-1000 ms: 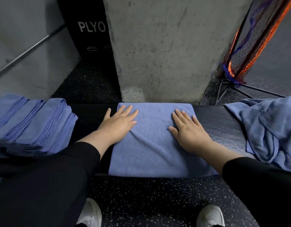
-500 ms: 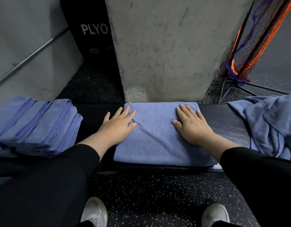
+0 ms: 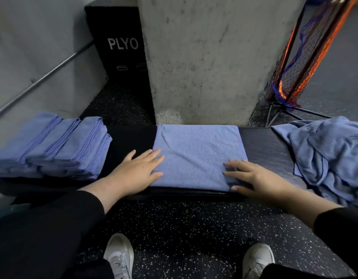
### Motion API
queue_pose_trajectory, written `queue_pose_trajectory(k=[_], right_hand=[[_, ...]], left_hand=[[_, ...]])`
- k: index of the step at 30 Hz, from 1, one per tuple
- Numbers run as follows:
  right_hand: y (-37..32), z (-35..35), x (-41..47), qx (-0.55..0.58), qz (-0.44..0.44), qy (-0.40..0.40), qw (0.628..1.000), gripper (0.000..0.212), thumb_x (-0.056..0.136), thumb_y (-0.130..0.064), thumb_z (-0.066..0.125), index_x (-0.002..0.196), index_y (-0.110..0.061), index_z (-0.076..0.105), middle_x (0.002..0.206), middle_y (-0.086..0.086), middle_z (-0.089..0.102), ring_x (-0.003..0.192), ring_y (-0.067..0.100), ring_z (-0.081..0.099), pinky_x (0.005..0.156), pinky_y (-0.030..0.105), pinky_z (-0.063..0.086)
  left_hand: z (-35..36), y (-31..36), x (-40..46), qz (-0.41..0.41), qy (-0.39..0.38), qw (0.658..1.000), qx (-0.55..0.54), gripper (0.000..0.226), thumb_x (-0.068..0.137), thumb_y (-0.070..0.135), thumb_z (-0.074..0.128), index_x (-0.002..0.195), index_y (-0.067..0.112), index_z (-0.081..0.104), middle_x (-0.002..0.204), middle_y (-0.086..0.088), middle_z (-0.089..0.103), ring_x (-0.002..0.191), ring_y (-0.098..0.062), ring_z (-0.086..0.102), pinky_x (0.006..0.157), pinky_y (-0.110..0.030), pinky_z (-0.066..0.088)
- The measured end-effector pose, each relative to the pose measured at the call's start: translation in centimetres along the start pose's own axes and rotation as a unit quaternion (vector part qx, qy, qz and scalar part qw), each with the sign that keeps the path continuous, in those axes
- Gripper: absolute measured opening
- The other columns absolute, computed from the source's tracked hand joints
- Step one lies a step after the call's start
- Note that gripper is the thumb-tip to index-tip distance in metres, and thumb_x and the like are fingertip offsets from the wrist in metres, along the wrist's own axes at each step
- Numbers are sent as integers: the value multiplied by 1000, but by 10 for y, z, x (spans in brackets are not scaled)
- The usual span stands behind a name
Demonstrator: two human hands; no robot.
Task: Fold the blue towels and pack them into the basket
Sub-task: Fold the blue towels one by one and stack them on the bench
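A folded blue towel (image 3: pixel 198 152) lies flat on the black bench (image 3: pixel 268 146) in the middle of the view. My left hand (image 3: pixel 135 172) rests flat on its near left edge with straight fingers. My right hand (image 3: pixel 248 176) lies at the towel's near right corner, fingers spread on the cloth and thumb at the front edge. A stack of folded blue towels (image 3: pixel 59 146) sits on the bench at the left. A heap of unfolded blue towels (image 3: pixel 333 152) lies at the right. No basket is in view.
A concrete pillar (image 3: pixel 210 57) rises right behind the bench. A black box marked PLYO (image 3: pixel 121 49) stands at the back left beside a grey wall with a metal rail (image 3: pixel 43 77). An orange and blue net on a stand (image 3: pixel 301 57) is at the back right. My white shoes (image 3: pixel 119 256) stand on speckled floor.
Both hands slid from the middle of the towel toward its near corners. The towel's front part no longer hangs over the bench edge.
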State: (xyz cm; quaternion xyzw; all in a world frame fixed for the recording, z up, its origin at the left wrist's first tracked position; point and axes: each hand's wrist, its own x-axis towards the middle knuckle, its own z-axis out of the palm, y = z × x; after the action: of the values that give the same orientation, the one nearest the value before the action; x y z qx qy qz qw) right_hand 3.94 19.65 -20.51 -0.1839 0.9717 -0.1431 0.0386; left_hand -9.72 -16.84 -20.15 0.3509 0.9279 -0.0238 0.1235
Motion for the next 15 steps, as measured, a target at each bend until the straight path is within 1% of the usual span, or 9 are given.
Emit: queue_pose_trajectory(k=[2, 3, 4, 5, 7, 9, 12, 14, 15], right_hand=[[-3, -9, -12, 16, 15, -13, 1000, 55, 93, -64, 51, 127, -24, 65, 142, -3, 53, 126, 11, 51, 109, 13, 31], [-5, -14, -16, 15, 19, -15, 1000, 52, 90, -62, 55, 123, -24, 65, 138, -4, 53, 123, 8, 51, 105, 5, 26], [-7, -16, -19, 7, 20, -9, 1000, 46, 89, -59, 58, 120, -24, 66, 134, -6, 55, 119, 7, 52, 102, 1, 25], [-7, -16, -20, -7, 14, 7, 1000, 39, 90, -53, 60, 115, -25, 67, 130, -7, 56, 115, 8, 55, 99, 3, 30], [-8, -12, -18, -38, 7, 42, 998, 27, 89, -42, 58, 107, -25, 68, 121, -8, 60, 106, 13, 62, 91, 19, 48], [-9, -8, -12, -47, 23, 56, 997, 26, 89, -37, 51, 100, -20, 68, 111, -6, 63, 97, 19, 65, 82, 33, 56], [-13, -8, -1, -12, 97, 99, 990, 27, 92, -37, 46, 94, -16, 62, 94, -2, 64, 88, 25, 62, 77, 41, 52], [-13, -12, 5, 36, 158, 122, 979, 15, 96, -30, 53, 97, -17, 61, 89, 1, 67, 84, 25, 61, 75, 38, 48], [-13, -14, 8, 57, 177, 126, 974, 10, 97, -26, 55, 98, -18, 60, 86, 0, 68, 81, 25, 60, 72, 36, 45]], left_hand=[[-2, 2, -8, 30, 53, 998, 27, 61, 100, 61, 22, 150, 31, 43, 162, 7, 30, 151, -8, 21, 125, -44, 8], [-5, 6, -11, 47, 74, 996, 33, 66, 95, 64, 17, 138, 32, 55, 149, 9, 45, 143, -9, 36, 122, -42, 15], [-8, 11, -14, 63, 80, 994, 35, 70, 90, 67, 13, 129, 33, 61, 135, 12, 52, 132, -8, 44, 118, -39, 21], [-8, 17, -17, 74, 77, 994, 34, 72, 88, 69, 12, 126, 35, 61, 126, 14, 52, 123, -8, 47, 113, -37, 26], [-7, 28, -17, 82, 75, 993, 29, 73, 87, 72, 14, 129, 35, 59, 122, 14, 51, 117, -9, 48, 107, -36, 32], [-7, 39, -14, 93, 90, 991, 31, 71, 88, 74, 17, 129, 35, 59, 120, 14, 51, 115, -10, 49, 102, -36, 36], [-11, 58, -6, 102, 92, 990, 26, 63, 90, 74, 27, 130, 34, 55, 121, 14, 50, 114, -11, 49, 99, -34, 35], [-12, 65, 1, 94, 97, 991, 18, 51, 94, 67, 39, 127, 32, 55, 121, 14, 49, 114, -11, 48, 97, -32, 34], [-11, 66, 5, 89, 103, 991, 14, 42, 95, 59, 45, 124, 31, 56, 119, 13, 49, 113, -11, 48, 95, -32, 33]])
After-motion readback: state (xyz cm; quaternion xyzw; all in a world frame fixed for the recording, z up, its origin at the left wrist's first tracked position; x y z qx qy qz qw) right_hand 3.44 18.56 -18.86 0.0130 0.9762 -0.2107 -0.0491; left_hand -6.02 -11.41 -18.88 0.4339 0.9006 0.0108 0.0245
